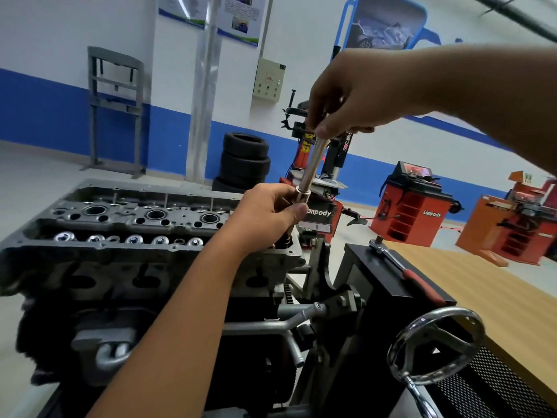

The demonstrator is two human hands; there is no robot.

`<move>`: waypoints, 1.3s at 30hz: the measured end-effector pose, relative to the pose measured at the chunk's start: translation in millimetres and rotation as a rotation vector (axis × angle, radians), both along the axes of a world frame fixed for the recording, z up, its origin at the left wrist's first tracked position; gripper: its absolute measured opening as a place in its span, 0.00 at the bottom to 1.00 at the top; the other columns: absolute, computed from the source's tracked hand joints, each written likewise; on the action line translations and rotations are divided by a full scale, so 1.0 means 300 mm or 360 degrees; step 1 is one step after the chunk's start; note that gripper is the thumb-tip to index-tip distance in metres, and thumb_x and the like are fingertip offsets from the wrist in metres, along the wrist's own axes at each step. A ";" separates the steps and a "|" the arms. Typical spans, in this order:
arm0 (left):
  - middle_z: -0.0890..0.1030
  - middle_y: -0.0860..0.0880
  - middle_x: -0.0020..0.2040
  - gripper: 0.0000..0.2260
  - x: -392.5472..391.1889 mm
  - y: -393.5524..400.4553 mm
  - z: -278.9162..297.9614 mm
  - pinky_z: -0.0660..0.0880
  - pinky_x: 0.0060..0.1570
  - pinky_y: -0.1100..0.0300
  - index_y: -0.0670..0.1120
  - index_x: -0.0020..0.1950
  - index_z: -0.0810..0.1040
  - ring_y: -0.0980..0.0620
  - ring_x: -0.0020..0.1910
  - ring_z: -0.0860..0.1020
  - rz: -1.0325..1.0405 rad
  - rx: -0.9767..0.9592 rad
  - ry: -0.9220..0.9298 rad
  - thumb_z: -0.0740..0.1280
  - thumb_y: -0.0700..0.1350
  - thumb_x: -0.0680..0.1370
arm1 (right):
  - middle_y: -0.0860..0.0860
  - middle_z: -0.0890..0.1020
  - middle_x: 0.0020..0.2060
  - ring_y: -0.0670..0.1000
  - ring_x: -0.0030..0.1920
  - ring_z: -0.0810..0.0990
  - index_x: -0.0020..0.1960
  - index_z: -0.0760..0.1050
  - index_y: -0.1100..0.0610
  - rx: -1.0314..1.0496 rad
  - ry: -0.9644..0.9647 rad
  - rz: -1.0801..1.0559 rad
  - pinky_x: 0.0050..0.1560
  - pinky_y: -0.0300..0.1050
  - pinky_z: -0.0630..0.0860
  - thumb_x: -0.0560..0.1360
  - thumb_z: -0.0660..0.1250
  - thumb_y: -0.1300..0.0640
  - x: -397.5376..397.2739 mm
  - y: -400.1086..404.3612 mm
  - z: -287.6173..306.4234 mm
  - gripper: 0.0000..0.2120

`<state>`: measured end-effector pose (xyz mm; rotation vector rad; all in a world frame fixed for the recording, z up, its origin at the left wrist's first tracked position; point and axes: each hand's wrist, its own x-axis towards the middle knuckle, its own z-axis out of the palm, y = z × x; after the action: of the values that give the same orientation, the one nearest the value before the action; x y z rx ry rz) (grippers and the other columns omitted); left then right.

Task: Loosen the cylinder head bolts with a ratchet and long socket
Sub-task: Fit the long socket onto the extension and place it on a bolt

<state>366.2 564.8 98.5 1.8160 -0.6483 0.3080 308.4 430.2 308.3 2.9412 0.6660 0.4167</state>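
A long polished steel socket [312,167] is tilting above the grey aluminium cylinder head's [144,233] right end; a red-handled ratchet [404,268] is lying at the wooden worktop's [482,285] left edge.

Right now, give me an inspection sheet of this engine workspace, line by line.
Surface: wooden bench at right, beside the engine stand.
Job's things: long socket held tilted above the cylinder head; ratchet lies unused on the black box at the bench edge.
Clutter: nothing seen.
Hands: left hand pinches the socket's lower end; right hand grips its top.
Cables: nothing seen.
Surroundings: stacked tyres, red shop machines, a handwheel in front.
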 end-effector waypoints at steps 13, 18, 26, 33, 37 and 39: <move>0.85 0.52 0.45 0.01 -0.010 -0.018 -0.001 0.76 0.44 0.57 0.49 0.53 0.83 0.57 0.38 0.79 0.0013 -0.0121 -0.0072 0.72 0.45 0.82 | 0.40 0.85 0.40 0.42 0.36 0.83 0.49 0.82 0.44 -0.0234 0.0002 -0.0003 0.43 0.53 0.83 0.72 0.79 0.51 0.003 0.009 -0.014 0.09; 0.85 0.54 0.45 0.04 -0.009 -0.032 0.004 0.79 0.48 0.60 0.47 0.53 0.86 0.56 0.45 0.83 0.0142 -0.0102 -0.0130 0.74 0.46 0.80 | 0.49 0.83 0.27 0.46 0.21 0.77 0.45 0.79 0.57 -0.0189 0.0015 -0.0176 0.34 0.49 0.77 0.82 0.59 0.35 0.033 0.009 -0.022 0.26; 0.85 0.57 0.45 0.03 -0.013 -0.026 0.016 0.76 0.43 0.65 0.53 0.53 0.86 0.60 0.41 0.81 0.0229 -0.0146 -0.0142 0.75 0.46 0.80 | 0.42 0.84 0.30 0.46 0.26 0.82 0.46 0.80 0.52 -0.0311 0.0039 -0.0065 0.34 0.45 0.76 0.80 0.63 0.37 0.015 0.013 -0.044 0.20; 0.86 0.58 0.46 0.07 -0.013 -0.008 0.027 0.75 0.42 0.68 0.56 0.55 0.85 0.63 0.40 0.82 0.0181 -0.0110 -0.0203 0.74 0.45 0.80 | 0.41 0.85 0.40 0.41 0.39 0.83 0.49 0.82 0.43 -0.0269 -0.0048 0.0063 0.39 0.45 0.77 0.76 0.75 0.52 0.015 0.016 -0.027 0.05; 0.85 0.59 0.46 0.07 -0.010 -0.001 0.028 0.72 0.42 0.69 0.53 0.58 0.85 0.68 0.40 0.80 0.0209 -0.0121 -0.0200 0.74 0.46 0.80 | 0.48 0.86 0.37 0.46 0.30 0.84 0.49 0.82 0.49 -0.0295 0.0089 -0.0079 0.29 0.45 0.80 0.77 0.69 0.36 0.026 0.044 -0.053 0.16; 0.84 0.60 0.46 0.08 -0.013 -0.003 0.027 0.73 0.42 0.69 0.52 0.59 0.86 0.70 0.38 0.79 0.0210 -0.0085 -0.0223 0.75 0.46 0.80 | 0.51 0.85 0.30 0.50 0.23 0.82 0.45 0.81 0.56 -0.0294 0.0053 -0.0206 0.28 0.45 0.79 0.82 0.64 0.41 0.058 0.057 -0.059 0.19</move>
<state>362.3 563.8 106.5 1.8002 -0.6122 0.5398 325.9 447.3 290.5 2.8001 0.4857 0.2783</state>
